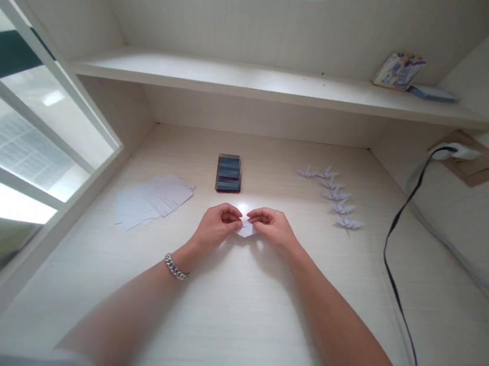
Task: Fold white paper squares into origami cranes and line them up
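A small folded piece of white paper (246,229) is held between my two hands, just above the middle of the desk. My left hand (220,223) pinches its left side between thumb and fingers; a chain bracelet (176,266) circles that wrist. On the other side, my right hand (272,227) grips the right edge in the same way. The fingers cover much of the paper, so its exact fold is hidden. Several white folded paper cranes (336,194) stand in a curved row to the right. To the left lies a fanned pile of white paper sheets (153,200).
A phone (229,173) lies flat beyond my hands. A black cable (393,225) runs from a plug (457,151) in the right wall socket down to the desk's front edge. The shelf (239,78) above bears a colourful box (399,71) and a flat bluish item (432,94).
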A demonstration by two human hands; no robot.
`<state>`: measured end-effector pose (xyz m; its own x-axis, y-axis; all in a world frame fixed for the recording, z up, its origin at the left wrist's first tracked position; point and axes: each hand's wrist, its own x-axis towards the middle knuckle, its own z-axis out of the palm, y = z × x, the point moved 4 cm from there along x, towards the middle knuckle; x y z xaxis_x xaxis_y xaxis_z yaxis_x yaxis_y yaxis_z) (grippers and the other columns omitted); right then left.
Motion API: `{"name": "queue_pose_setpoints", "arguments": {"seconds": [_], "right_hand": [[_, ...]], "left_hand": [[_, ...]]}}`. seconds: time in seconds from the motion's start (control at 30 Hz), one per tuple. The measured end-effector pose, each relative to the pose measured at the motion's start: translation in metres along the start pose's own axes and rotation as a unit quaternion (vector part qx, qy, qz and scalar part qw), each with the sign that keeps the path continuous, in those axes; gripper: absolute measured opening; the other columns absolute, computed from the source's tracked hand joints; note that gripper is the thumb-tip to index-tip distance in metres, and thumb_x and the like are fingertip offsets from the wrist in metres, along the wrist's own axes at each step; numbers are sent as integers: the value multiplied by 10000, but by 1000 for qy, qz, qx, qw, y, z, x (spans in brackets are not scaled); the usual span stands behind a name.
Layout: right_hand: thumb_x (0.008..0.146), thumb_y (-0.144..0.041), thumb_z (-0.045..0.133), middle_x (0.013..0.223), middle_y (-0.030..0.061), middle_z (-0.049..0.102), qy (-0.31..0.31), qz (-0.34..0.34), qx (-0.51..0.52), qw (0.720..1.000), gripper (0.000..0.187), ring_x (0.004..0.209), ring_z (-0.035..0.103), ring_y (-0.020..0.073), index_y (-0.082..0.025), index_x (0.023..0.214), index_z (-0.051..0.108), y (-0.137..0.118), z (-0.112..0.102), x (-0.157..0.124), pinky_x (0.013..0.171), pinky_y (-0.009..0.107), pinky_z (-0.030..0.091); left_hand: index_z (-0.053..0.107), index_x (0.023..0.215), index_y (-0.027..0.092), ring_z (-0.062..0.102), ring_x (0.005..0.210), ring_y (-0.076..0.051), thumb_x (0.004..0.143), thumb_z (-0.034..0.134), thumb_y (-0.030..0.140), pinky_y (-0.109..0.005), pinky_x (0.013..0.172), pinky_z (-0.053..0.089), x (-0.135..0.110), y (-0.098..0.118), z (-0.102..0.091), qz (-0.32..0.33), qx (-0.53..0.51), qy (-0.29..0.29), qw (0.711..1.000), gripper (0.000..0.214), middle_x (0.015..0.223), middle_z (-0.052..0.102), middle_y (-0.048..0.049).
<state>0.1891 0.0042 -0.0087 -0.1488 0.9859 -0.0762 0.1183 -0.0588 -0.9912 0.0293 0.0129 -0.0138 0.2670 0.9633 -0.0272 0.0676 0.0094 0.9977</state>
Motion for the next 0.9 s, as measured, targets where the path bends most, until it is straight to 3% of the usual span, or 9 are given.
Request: {"name": "queue_pose_setpoints", "arguments": {"seconds": [0.37,0.67,0.8,0.9], "right_hand": [[656,-204,610,739,34,655,29,-41,9,999,209,679,607,156,-153,857,640,5,-2,2,619,271,477],[653,-163,543,802,57,678,41,-52,16,998,241,732,633,176,-153,874,640,4,-2,2,652,289,493],[694,-157,509,830,61,671,138,-83,-56,985,201,769,628,184,-160,847,640,-2,-8,-2,714,312,491],[755,-181,491,858,59,651,225,-138,-141,954,184,785,601,181,-175,852,647,-14,-10,-11,702,301,481]], "left_hand": [[647,820,128,626,724,-158,632,587,106,-257,620,524,1,0,0,-36,-53,0,998,199,768,666,-53],[648,810,131,630,725,-158,653,657,201,-259,623,528,1,-3,0,-12,-46,3,999,172,783,666,-56],[652,820,126,636,730,-161,653,651,179,-265,634,538,2,-4,-1,-20,-52,33,998,175,784,673,-58],[654,836,122,639,740,-168,660,646,185,-275,638,547,1,-3,-1,-24,-53,60,996,187,790,676,-62]]}}
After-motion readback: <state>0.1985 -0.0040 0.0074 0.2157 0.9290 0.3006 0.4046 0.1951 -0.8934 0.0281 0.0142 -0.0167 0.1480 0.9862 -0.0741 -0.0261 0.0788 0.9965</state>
